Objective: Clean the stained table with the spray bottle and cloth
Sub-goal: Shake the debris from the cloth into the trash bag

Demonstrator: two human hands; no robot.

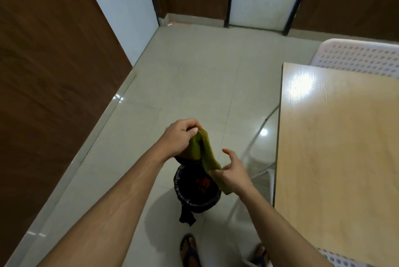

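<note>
Item: green cloth, hanging as a long twisted strip above the black-lined bin, well apart from the table at the right; left hand pinches its upper end with curled fingers; right hand holds the lower part against the palm, thumb and forefinger spread loose. Step judged: shaking or wringing the cloth over the bin; best done low over the opening, both ends gripped firmly, so debris falls inside; spray bottle not in view.
</note>
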